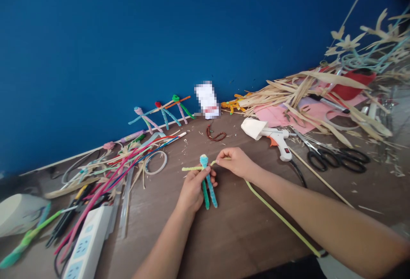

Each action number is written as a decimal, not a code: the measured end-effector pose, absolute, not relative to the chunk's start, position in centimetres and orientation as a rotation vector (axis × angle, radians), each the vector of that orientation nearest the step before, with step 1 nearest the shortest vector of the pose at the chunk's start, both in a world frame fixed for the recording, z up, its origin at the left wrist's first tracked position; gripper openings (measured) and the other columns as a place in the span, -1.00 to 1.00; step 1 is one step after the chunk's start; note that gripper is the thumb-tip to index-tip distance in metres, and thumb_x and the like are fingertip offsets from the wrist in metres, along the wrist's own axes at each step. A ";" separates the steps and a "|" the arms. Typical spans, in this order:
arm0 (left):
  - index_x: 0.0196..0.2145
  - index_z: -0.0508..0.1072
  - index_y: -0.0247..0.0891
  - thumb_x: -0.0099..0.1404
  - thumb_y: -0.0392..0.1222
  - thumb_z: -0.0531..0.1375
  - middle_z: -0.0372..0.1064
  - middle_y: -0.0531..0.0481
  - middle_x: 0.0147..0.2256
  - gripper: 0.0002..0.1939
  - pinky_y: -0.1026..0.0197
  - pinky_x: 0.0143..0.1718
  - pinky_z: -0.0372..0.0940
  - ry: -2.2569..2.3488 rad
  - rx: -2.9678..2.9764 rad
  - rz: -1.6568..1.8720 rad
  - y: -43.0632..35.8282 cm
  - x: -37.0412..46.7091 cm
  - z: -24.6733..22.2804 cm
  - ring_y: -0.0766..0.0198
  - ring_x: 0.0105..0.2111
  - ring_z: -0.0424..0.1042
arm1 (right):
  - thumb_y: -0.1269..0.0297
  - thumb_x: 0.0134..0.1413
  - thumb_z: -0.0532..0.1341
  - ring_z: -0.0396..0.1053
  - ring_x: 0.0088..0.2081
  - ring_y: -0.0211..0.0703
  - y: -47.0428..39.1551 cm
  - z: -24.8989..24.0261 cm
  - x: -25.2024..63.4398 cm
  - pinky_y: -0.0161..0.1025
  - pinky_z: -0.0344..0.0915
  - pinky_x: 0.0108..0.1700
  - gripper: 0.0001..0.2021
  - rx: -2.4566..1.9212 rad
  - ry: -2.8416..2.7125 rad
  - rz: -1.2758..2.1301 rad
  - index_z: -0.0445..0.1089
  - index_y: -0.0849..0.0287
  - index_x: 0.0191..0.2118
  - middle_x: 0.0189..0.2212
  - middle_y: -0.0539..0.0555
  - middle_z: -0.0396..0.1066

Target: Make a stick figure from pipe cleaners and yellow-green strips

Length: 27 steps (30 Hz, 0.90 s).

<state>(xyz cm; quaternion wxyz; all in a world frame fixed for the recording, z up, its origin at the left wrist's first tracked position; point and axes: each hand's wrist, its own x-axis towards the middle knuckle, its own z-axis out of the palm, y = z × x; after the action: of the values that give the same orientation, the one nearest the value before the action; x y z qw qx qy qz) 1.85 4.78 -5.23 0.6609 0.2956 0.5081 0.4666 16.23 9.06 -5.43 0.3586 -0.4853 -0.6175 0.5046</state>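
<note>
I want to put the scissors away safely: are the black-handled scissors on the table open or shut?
Open: the scissors lie flat on the table, their two black handle loops apart. How far the blades part is unclear.

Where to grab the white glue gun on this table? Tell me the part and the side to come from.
Probably take the glue gun by its white handle, which angles toward the person and lies bare on the table. Come from the near right side: the nozzle end is capped by a cream paper cone, and the cord trails from the handle's base.

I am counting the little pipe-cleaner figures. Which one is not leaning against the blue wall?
The light-blue-headed figure gripped by the left hand, above the table; the right hand pinches its yellow strand. The other three lean on the wall.
</note>
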 end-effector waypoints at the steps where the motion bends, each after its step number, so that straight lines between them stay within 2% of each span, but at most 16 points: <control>1: -0.47 0.37 -0.38 -0.05 -0.20 0.24 0.31 0.05 -0.59 -0.80 0.32 -0.57 0.28 1.153 0.674 1.053 4.8 1.9 -5.3 0.44 -0.65 0.25 | 0.28 -0.18 0.14 0.22 -0.51 -0.32 9.0 -5.5 16.2 -0.37 0.13 -0.42 -0.86 -1.236 -1.612 1.294 0.34 0.25 -0.56 -0.60 -0.03 0.31; 7: -0.49 0.33 -0.36 -0.07 -0.20 0.25 0.29 0.09 -0.62 -0.79 0.36 -0.62 0.24 1.167 0.701 1.041 4.7 1.8 -5.3 0.48 -0.68 0.22 | 0.31 -0.16 0.13 0.24 -0.54 -0.33 8.4 -5.6 16.1 -0.41 0.15 -0.48 -0.90 -1.143 -1.683 1.285 0.33 0.24 -0.51 -0.60 -0.02 0.32; 13: -0.44 0.32 -0.33 -0.05 -0.18 0.24 0.28 0.13 -0.62 -0.78 0.37 -0.64 0.22 1.165 0.707 1.074 4.6 1.9 -5.3 0.47 -0.69 0.22 | 0.39 -0.14 0.11 0.27 -0.47 -0.33 7.9 -4.9 16.1 -0.42 0.18 -0.44 -0.93 -1.089 -1.818 1.004 0.33 0.21 -0.52 -0.53 -0.02 0.33; 16: -0.49 0.33 -0.35 -0.05 -0.16 0.24 0.26 0.12 -0.63 -0.79 0.38 -0.64 0.21 1.177 0.720 1.069 4.6 1.9 -5.4 0.48 -0.69 0.21 | 0.40 -0.13 0.12 0.27 -0.45 -0.33 7.7 -4.6 16.2 -0.42 0.17 -0.43 -0.93 -1.074 -1.893 0.910 0.35 0.19 -0.49 -0.48 -0.01 0.33; 21: -0.57 0.34 -0.38 -0.06 -0.15 0.24 0.25 0.11 -0.66 -0.78 0.38 -0.65 0.19 1.208 0.763 1.050 4.7 1.9 -5.7 0.49 -0.71 0.20 | 0.39 -0.10 0.12 0.26 -0.45 -0.34 7.5 -4.6 16.2 -0.40 0.15 -0.41 -0.92 -1.072 -1.957 0.859 0.37 0.16 -0.47 -0.46 -0.01 0.30; 27: -0.55 0.33 -0.38 -0.04 -0.11 0.23 0.24 0.11 -0.65 -0.75 0.38 -0.63 0.20 1.258 0.817 1.038 4.6 1.9 -5.8 0.48 -0.69 0.22 | 0.43 -0.12 0.12 0.24 -0.45 -0.33 7.6 -4.6 16.1 -0.40 0.13 -0.40 -0.93 -1.067 -1.985 0.820 0.32 0.18 -0.51 -0.49 -0.03 0.29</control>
<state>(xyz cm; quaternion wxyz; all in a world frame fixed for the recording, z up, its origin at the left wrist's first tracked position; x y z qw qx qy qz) 1.90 4.58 -5.81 0.6123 0.3541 0.5452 0.4499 16.13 7.59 -4.58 0.3633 -0.4145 -0.7712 0.3184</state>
